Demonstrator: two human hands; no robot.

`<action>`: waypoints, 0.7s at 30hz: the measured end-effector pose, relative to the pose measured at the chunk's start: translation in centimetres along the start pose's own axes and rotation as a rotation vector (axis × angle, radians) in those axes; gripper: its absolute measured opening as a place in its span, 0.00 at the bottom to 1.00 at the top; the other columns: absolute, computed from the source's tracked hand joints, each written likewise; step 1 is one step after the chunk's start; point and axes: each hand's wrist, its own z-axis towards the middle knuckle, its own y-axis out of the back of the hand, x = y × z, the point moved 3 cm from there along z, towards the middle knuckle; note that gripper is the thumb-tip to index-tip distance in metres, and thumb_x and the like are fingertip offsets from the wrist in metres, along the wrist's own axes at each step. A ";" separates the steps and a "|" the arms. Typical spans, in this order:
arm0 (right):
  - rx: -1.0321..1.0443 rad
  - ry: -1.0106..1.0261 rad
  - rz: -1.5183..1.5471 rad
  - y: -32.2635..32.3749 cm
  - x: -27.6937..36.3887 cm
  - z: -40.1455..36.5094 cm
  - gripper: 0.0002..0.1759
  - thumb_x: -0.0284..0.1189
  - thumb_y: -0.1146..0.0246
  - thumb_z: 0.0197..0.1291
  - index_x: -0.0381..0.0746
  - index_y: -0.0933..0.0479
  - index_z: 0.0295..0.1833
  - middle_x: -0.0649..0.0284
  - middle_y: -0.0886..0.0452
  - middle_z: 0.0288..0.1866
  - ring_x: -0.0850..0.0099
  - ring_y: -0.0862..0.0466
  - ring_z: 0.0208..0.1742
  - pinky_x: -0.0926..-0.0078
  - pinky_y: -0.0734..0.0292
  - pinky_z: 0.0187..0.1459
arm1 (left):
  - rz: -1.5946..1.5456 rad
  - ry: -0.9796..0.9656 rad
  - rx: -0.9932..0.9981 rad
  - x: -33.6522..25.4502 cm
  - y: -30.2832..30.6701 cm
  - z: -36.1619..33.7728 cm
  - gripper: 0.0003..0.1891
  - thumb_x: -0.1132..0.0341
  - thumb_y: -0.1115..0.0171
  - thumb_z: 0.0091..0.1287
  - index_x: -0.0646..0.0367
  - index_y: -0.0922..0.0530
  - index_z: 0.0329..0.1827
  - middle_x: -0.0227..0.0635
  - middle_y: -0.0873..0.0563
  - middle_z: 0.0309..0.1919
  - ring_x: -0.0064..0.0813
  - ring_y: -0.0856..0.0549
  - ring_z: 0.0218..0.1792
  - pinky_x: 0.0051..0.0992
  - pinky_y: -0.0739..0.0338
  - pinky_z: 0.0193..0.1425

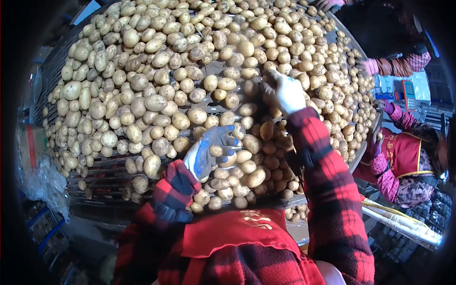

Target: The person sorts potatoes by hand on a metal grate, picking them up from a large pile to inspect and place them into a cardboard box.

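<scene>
My left hand (202,154), in a white glove with blue coating, is over the near part of the potato heap. A small potato (216,151) rests in it, with the fingers bent around. Farther forward and to the right, my right hand (287,92) reaches over the potatoes in a white glove with a dark finger side. Its fingers curl down into shadow, so what they hold, if anything, is hidden. Many loose potatoes (155,102), some with soil on them, surround both hands. Shaded potatoes (270,161) lie beneath my right forearm.
The potatoes lie on a slatted rack (102,175), its dark bars showing at the left. Clear plastic wrap (45,185) hangs at the left edge. Two other people work along the right side, one in a red apron (396,152). A handheld device (409,95) stands near them.
</scene>
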 end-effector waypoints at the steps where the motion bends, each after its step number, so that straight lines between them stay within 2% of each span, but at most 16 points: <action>1: -0.004 0.165 0.158 -1.1 0.1 -0.9 0.26 0.46 0.31 0.72 0.42 0.16 0.67 0.50 0.07 0.50 0.49 0.08 0.51 0.54 0.13 0.56 | -0.111 0.031 0.044 -0.4 -0.5 -0.1 0.30 0.41 0.54 0.87 0.52 0.28 0.80 0.32 0.13 0.54 0.24 0.15 0.42 0.21 0.19 0.39; 2: -0.005 0.321 0.321 -0.9 1.9 -2.1 0.28 0.47 0.31 0.73 0.41 0.17 0.69 0.49 0.08 0.49 0.49 0.08 0.51 0.56 0.13 0.55 | -0.220 0.068 0.085 -0.7 -0.9 -0.2 0.30 0.40 0.55 0.87 0.51 0.27 0.79 0.33 0.13 0.54 0.25 0.15 0.42 0.22 0.19 0.38; 4: 0.448 0.247 0.382 1.6 6.0 -4.8 0.31 0.52 0.35 0.74 0.44 0.19 0.72 0.45 0.08 0.52 0.47 0.08 0.54 0.49 0.15 0.54 | -0.285 0.066 0.083 0.1 0.6 1.1 0.30 0.40 0.52 0.86 0.51 0.26 0.78 0.34 0.13 0.54 0.26 0.15 0.41 0.24 0.19 0.38; 5: 0.336 0.230 0.214 1.6 7.1 -4.4 0.29 0.50 0.34 0.74 0.43 0.18 0.70 0.45 0.09 0.49 0.48 0.10 0.54 0.50 0.16 0.55 | -0.316 0.063 0.084 0.4 1.1 1.5 0.30 0.40 0.50 0.86 0.51 0.26 0.78 0.34 0.13 0.54 0.27 0.14 0.41 0.25 0.19 0.37; 6: 0.201 0.195 0.070 -0.1 7.1 -3.4 0.27 0.45 0.28 0.70 0.40 0.17 0.67 0.56 0.08 0.54 0.51 0.10 0.57 0.53 0.17 0.58 | -0.383 0.075 0.114 0.4 1.2 1.4 0.29 0.40 0.49 0.85 0.51 0.25 0.76 0.34 0.12 0.54 0.27 0.14 0.41 0.25 0.19 0.37; 8: 0.217 0.266 -0.302 -3.8 9.6 -1.2 0.19 0.40 0.31 0.69 0.43 0.16 0.60 0.57 0.10 0.47 0.55 0.11 0.53 0.52 0.20 0.56 | -0.503 0.095 0.174 0.0 1.2 1.0 0.27 0.40 0.46 0.84 0.51 0.22 0.72 0.34 0.12 0.53 0.28 0.14 0.40 0.27 0.19 0.35; 9: 0.072 0.345 -0.418 -8.3 9.9 -0.2 0.17 0.38 0.32 0.68 0.44 0.17 0.58 0.58 0.11 0.46 0.56 0.11 0.52 0.52 0.22 0.57 | -0.506 0.102 0.178 -0.2 1.4 1.0 0.25 0.40 0.44 0.84 0.52 0.19 0.65 0.34 0.12 0.51 0.29 0.13 0.41 0.29 0.17 0.36; 10: -0.071 0.421 -0.531 -11.9 9.7 0.2 0.14 0.37 0.33 0.67 0.45 0.17 0.55 0.58 0.11 0.45 0.58 0.12 0.52 0.51 0.23 0.57 | -0.515 0.099 0.120 -0.4 1.3 0.6 0.24 0.40 0.45 0.84 0.51 0.19 0.63 0.34 0.12 0.50 0.29 0.13 0.41 0.29 0.16 0.37; 12: -0.017 0.412 -0.300 -9.6 10.6 0.5 0.12 0.37 0.33 0.66 0.44 0.19 0.50 0.58 0.11 0.45 0.57 0.12 0.50 0.51 0.22 0.54 | -0.541 0.093 -0.005 -1.1 1.1 -0.6 0.23 0.40 0.45 0.84 0.51 0.17 0.58 0.33 0.11 0.49 0.31 0.12 0.43 0.31 0.14 0.38; 14: -0.029 0.312 0.055 -9.1 8.0 1.1 0.14 0.37 0.30 0.64 0.43 0.18 0.52 0.56 0.10 0.44 0.53 0.11 0.47 0.51 0.19 0.50 | -0.537 0.012 0.048 -1.7 1.2 -1.4 0.21 0.42 0.45 0.84 0.49 0.17 0.54 0.34 0.11 0.51 0.33 0.11 0.43 0.33 0.12 0.40; 15: -0.117 0.370 0.068 -8.1 6.6 0.3 0.19 0.36 0.28 0.64 0.42 0.18 0.57 0.55 0.09 0.43 0.50 0.10 0.45 0.50 0.17 0.47 | -0.556 0.009 0.009 -1.8 1.5 -1.4 0.21 0.43 0.46 0.84 0.49 0.17 0.54 0.34 0.11 0.51 0.33 0.11 0.42 0.33 0.12 0.40; 17: -0.047 0.275 0.211 -2.7 6.4 -0.9 0.21 0.37 0.28 0.65 0.41 0.16 0.62 0.54 0.09 0.44 0.51 0.09 0.46 0.55 0.14 0.50 | -0.572 -0.003 -0.028 -1.5 2.2 -1.3 0.21 0.43 0.46 0.84 0.50 0.17 0.56 0.35 0.10 0.52 0.34 0.10 0.43 0.33 0.12 0.40; 18: -0.189 0.171 0.234 -1.0 5.7 -1.6 0.11 0.37 0.29 0.64 0.44 0.17 0.47 0.54 0.10 0.38 0.51 0.09 0.42 0.50 0.16 0.45 | -0.561 -0.014 -0.023 -1.1 2.6 -1.1 0.21 0.43 0.47 0.85 0.50 0.17 0.58 0.36 0.10 0.53 0.34 0.10 0.44 0.33 0.12 0.41; 19: -0.249 0.143 0.085 -0.2 3.6 -1.6 0.09 0.35 0.30 0.62 0.45 0.16 0.45 0.56 0.10 0.37 0.53 0.09 0.41 0.52 0.15 0.44 | -0.548 -0.026 -0.018 -0.9 3.0 -0.9 0.22 0.43 0.47 0.85 0.51 0.17 0.60 0.36 0.10 0.53 0.35 0.09 0.45 0.33 0.11 0.41; 20: -0.207 0.130 -0.151 0.7 1.8 -1.7 0.09 0.36 0.29 0.60 0.46 0.15 0.44 0.59 0.11 0.35 0.55 0.10 0.39 0.52 0.16 0.43 | -0.550 -0.025 0.012 -0.8 3.1 -0.7 0.22 0.44 0.47 0.85 0.51 0.18 0.62 0.37 0.10 0.55 0.36 0.09 0.47 0.34 0.11 0.42; 21: -0.400 0.175 -0.350 0.5 -0.2 -1.3 0.08 0.36 0.28 0.59 0.47 0.14 0.42 0.60 0.12 0.34 0.55 0.11 0.38 0.52 0.17 0.41 | -0.551 -0.025 0.042 -0.6 3.1 -0.6 0.23 0.44 0.48 0.85 0.52 0.19 0.64 0.38 0.10 0.57 0.37 0.09 0.48 0.35 0.11 0.43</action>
